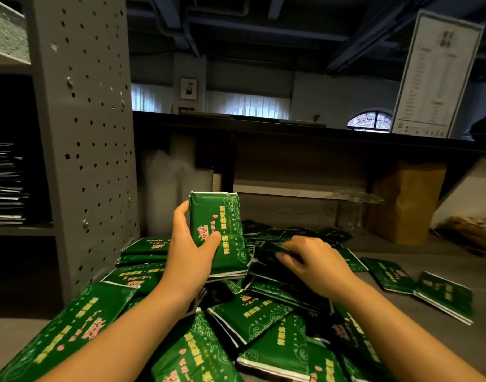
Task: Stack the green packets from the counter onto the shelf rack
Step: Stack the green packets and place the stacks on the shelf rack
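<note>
Left hand (192,249): wrapped round an upright bundle (218,230) of green packets, thumb across the printed face, fingers behind the left edge.
Bundle: several packets thick, judging by the white edges at top and bottom. Whether its bottom edge rests on the heap cannot be told.
Right hand (310,260): fingers curled down onto a dark packet (266,252) just beside the bundle, seemingly pinching its edge; the view is blurred there.
Pile (250,312): green packets lie crisscrossed and overlapping on the worktop (401,252), with loose packets (429,290) apart to the right.
Shelf rack (93,133): to the left, with a shelf stack (5,186) already lying flat inside.
Risk, bundle: a one-handed grip on slick wrappers probably lets inner packets slide out or fan apart as another is added.
Risk, pile: pulling one packet from under its neighbours may drag others over the worktop edge.
Risk, shelf: an uneven bundle set on the shelf stack could make it lean and spill.
</note>
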Available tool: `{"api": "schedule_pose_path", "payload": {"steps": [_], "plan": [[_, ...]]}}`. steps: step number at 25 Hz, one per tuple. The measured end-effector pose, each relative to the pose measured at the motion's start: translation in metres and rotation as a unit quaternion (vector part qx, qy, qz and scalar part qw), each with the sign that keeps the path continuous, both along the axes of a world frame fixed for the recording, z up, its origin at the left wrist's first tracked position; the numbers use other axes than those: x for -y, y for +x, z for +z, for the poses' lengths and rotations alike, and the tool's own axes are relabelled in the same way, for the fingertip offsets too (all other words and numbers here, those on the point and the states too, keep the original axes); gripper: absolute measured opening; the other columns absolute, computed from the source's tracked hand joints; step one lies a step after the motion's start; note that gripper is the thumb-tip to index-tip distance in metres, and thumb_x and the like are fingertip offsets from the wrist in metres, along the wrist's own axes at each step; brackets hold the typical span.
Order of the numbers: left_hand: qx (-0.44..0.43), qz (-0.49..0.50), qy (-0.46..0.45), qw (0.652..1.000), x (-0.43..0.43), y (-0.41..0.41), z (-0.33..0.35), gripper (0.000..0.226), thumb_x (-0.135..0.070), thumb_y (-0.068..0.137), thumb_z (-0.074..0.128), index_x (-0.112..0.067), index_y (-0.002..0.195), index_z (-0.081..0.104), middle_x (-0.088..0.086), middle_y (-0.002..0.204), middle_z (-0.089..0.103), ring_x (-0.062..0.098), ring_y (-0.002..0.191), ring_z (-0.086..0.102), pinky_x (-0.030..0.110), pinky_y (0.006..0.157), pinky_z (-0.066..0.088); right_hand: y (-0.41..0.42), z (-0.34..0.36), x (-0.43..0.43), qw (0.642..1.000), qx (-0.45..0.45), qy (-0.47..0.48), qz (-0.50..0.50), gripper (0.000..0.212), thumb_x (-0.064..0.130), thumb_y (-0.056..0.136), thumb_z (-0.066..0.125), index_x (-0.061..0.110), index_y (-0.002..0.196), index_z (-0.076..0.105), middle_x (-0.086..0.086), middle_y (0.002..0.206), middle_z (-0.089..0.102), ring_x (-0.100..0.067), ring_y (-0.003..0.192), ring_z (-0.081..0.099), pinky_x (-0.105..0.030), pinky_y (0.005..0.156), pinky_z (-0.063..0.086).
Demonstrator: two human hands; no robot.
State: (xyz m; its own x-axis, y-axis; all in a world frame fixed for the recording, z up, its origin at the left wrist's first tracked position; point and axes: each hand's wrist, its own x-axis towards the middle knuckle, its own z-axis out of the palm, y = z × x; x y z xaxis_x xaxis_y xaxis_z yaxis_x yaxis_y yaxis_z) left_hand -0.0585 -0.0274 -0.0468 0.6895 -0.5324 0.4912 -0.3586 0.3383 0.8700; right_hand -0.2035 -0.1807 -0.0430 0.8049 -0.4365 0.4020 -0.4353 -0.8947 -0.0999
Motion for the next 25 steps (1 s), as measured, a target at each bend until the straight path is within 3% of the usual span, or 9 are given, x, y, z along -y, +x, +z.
{"api": "schedule_pose_path", "payload": {"steps": [4,7,9,13,16,18,20,23,25], "plan": [[-0.001,-0.006,0.024,1.000,0.000,-0.002,-0.002,0.057,0.000,0.091,0.054,-0.029,0.133,0.030,-0.012,0.107,0.055,0.005,0.091,0.060,0.012,0.056,0.051,-0.003,0.010,-0.002,0.997,0.053,0.049,0.033,0.039,0.040,0.098,0.041,0.015,0.067,0.042,-0.002,0.074,0.048,-0.019,0.066,0.047,-0.035,0.061,0.034],[-0.008,-0.003,0.029,1.000,0.000,-0.003,-0.001,0.056,-0.001,0.091,0.054,-0.029,0.133,0.029,-0.006,0.110,0.057,0.009,0.094,0.061,0.017,0.062,0.051,-0.002,0.009,-0.002,0.993,0.101,0.049,0.044,0.036,0.034,0.099,0.041,0.011,0.072,0.049,-0.003,0.071,0.050,-0.018,0.064,0.048,-0.035,0.060,0.032],[-0.012,-0.001,0.023,1.000,0.000,-0.006,0.000,0.057,-0.001,0.092,0.053,-0.029,0.134,0.028,-0.009,0.109,0.056,0.010,0.096,0.061,0.020,0.068,0.050,-0.003,0.012,-0.006,0.975,0.200,0.071,0.064,0.029,0.027,0.099,0.043,0.011,0.079,0.056,-0.002,0.071,0.059,-0.017,0.065,0.055,-0.035,0.059,0.039],[-0.018,-0.011,0.034,0.999,-0.001,-0.014,0.000,0.047,-0.003,0.092,0.051,-0.033,0.123,0.031,-0.011,0.104,0.057,0.008,0.094,0.059,0.024,0.074,0.048,-0.007,0.027,-0.023,0.861,0.396,0.286,0.140,0.023,0.017,0.099,0.043,0.020,0.088,0.063,0.000,0.077,0.070,-0.013,0.071,0.067,-0.027,0.060,0.055],[-0.037,-0.040,0.058,0.997,0.001,-0.021,-0.003,0.033,-0.004,0.093,0.049,-0.031,0.112,0.045,-0.005,0.102,0.063,0.012,0.095,0.061,0.032,0.084,0.050,0.000,0.024,-0.039,0.808,0.404,0.399,0.155,0.025,0.019,0.100,0.042,0.022,0.091,0.066,-0.001,0.083,0.073,-0.015,0.075,0.069,-0.032,0.066,0.059],[-0.055,-0.074,0.049,0.995,0.002,-0.028,-0.004,0.032,-0.004,0.095,0.046,-0.031,0.112,0.049,-0.001,0.107,0.066,0.015,0.100,0.063,0.037,0.089,0.050,0.011,0.013,-0.045,0.802,0.398,0.421,0.143,0.026,0.021,0.101,0.041,0.024,0.095,0.067,-0.006,0.098,0.071,-0.019,0.089,0.068,-0.041,0.080,0.057],[-0.074,-0.108,0.026,0.991,0.001,-0.034,-0.004,0.028,-0.013,0.098,0.042,-0.027,0.122,0.048,-0.002,0.107,0.067,0.012,0.098,0.066,0.032,0.084,0.053,0.020,0.003,-0.049,0.812,0.393,0.416,0.116,0.024,0.025,0.100,0.041,0.026,0.101,0.065,-0.006,0.114,0.062,-0.020,0.104,0.063,-0.047,0.093,0.050],[-0.074,-0.144,0.020,0.987,-0.002,-0.042,-0.004,0.034,-0.035,0.096,0.039,-0.031,0.129,0.041,-0.008,0.102,0.069,0.006,0.093,0.067,0.026,0.077,0.053,0.027,-0.005,-0.056,0.819,0.396,0.403,0.100,0.024,0.025,0.100,0.041,0.026,0.115,0.059,0.002,0.125,0.053,-0.013,0.114,0.055,-0.044,0.102,0.044],[-0.048,-0.142,0.027,0.988,-0.002,-0.044,-0.006,0.037,-0.029,0.094,0.047,-0.033,0.129,0.036,-0.008,0.106,0.067,0.004,0.093,0.066,0.023,0.077,0.053,0.028,-0.008,-0.062,0.822,0.402,0.390,0.106,0.032,0.023,0.100,0.039,0.025,0.130,0.051,0.007,0.130,0.048,-0.009,0.120,0.050,-0.040,0.106,0.040]]}}
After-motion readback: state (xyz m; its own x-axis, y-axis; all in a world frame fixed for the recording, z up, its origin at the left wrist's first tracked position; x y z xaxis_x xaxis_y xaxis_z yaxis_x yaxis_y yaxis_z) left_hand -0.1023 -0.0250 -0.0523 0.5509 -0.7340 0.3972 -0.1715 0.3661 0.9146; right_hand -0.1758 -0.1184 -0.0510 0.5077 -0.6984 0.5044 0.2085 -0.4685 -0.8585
